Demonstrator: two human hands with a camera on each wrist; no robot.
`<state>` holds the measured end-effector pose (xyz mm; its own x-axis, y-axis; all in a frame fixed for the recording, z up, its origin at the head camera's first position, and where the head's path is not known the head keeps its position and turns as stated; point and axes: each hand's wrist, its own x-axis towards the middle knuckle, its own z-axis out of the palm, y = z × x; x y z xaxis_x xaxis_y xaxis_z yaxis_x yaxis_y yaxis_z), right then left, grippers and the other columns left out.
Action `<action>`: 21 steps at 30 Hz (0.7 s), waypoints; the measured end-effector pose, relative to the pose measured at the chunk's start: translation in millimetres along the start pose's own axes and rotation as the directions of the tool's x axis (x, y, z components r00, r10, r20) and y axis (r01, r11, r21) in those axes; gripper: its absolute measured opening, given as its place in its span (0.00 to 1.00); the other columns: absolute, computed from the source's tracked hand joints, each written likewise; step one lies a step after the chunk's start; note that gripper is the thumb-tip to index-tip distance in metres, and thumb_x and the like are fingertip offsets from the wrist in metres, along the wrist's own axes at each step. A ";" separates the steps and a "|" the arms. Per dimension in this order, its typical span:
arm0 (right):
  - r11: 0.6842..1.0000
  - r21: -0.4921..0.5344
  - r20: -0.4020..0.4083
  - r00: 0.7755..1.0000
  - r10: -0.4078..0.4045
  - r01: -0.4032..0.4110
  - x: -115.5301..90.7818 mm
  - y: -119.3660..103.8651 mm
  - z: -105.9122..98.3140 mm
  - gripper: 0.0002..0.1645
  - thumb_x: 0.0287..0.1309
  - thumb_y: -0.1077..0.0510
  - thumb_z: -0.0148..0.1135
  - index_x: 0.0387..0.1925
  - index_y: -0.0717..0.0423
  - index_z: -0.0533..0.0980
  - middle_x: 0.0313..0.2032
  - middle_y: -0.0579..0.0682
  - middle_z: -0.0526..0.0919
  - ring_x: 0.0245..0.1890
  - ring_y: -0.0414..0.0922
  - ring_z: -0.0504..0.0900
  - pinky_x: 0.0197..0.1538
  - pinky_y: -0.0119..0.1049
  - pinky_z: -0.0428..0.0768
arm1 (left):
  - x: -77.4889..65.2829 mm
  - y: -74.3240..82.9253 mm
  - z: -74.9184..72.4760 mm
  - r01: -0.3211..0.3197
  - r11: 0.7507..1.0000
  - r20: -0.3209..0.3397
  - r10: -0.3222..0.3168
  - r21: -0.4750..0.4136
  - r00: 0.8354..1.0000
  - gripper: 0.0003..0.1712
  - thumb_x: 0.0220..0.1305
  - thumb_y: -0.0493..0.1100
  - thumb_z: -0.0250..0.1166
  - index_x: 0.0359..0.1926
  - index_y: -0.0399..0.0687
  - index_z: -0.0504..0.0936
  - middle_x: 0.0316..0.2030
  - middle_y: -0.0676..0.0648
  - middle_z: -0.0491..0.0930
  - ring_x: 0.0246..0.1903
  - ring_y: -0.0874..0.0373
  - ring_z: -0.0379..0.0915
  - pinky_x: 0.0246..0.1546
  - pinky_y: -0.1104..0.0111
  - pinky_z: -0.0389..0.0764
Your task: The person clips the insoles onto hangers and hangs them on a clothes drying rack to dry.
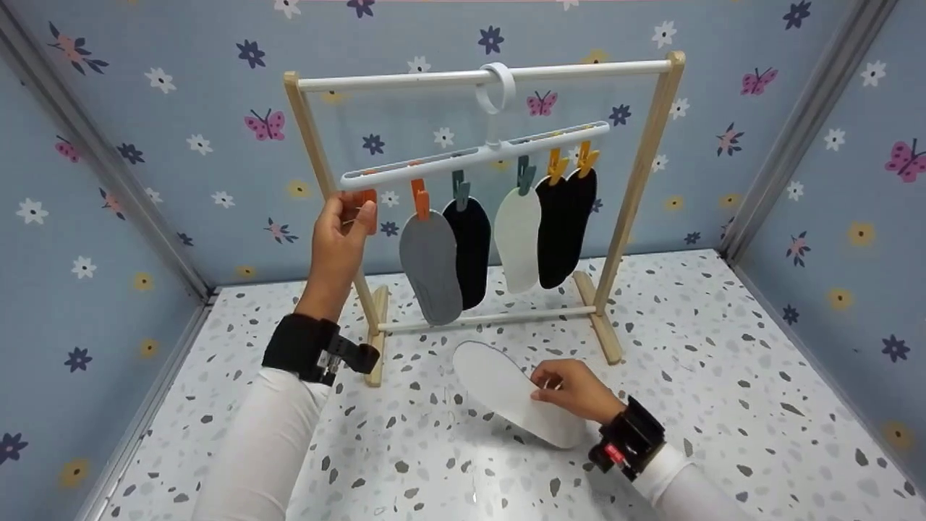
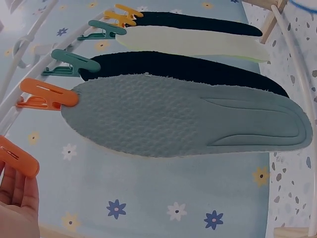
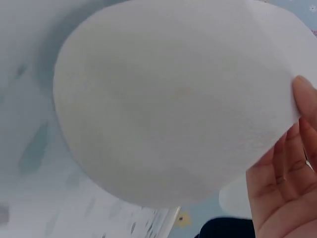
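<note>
At the left end of the white hanger [image 1: 412, 168], my left hand [image 1: 340, 231] pinches an orange clothespin [image 1: 370, 211]; no insole hangs from that one. Low over the speckled surface, my right hand [image 1: 575, 391] holds a white insole [image 1: 499, 380] by its edge, thumb on the face in the right wrist view. A grey insole [image 1: 432, 268] hangs from the other orange clothespin [image 1: 419, 200]. Beyond it hang a black insole [image 1: 474, 253] and a white one on green clothespins, then black ones on yellow clothespins [image 1: 557, 168] at the right end.
The hanger's ring [image 1: 496, 88] loops over the top bar of a wooden rack [image 1: 636, 181], so the hanger tilts down to the left. A speckled white tabletop [image 1: 694, 325] lies below. Floral panels [image 1: 825, 239] enclose the back and both sides.
</note>
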<state>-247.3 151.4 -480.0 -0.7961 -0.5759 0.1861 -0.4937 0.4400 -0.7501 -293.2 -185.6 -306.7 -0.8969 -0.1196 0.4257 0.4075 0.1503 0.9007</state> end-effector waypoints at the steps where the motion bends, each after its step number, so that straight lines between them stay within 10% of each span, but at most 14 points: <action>1: 1.000 0.011 -0.005 1.000 -0.001 0.001 3.2 -1.8 3.7 0.05 0.53 0.63 0.67 0.31 0.60 0.78 0.31 0.51 0.83 0.31 0.42 0.79 0.36 0.31 0.78 | -0.1 0.0 0.2 0.007 1.000 0.001 -0.007 0.001 1.000 0.23 0.70 0.49 0.53 0.57 0.37 0.65 0.45 0.47 0.70 0.45 0.56 0.65 0.50 0.68 0.68; 21: 0.983 0.184 -0.176 0.984 0.031 0.001 68.7 -48.3 45.4 0.06 0.53 0.64 0.66 0.34 0.62 0.79 0.33 0.54 0.83 0.31 0.45 0.80 0.37 0.34 0.79 | -0.6 0.2 1.1 0.033 0.999 -0.002 -0.033 0.012 0.999 0.23 0.70 0.51 0.54 0.58 0.43 0.66 0.47 0.45 0.71 0.46 0.55 0.66 0.50 0.65 0.70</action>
<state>-262.3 59.3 -459.7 -0.8604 -0.4314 0.2713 -0.4221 0.3051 -0.8537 -292.7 -184.5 -306.8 -0.9097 -0.1262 0.3956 0.3754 0.1577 0.9134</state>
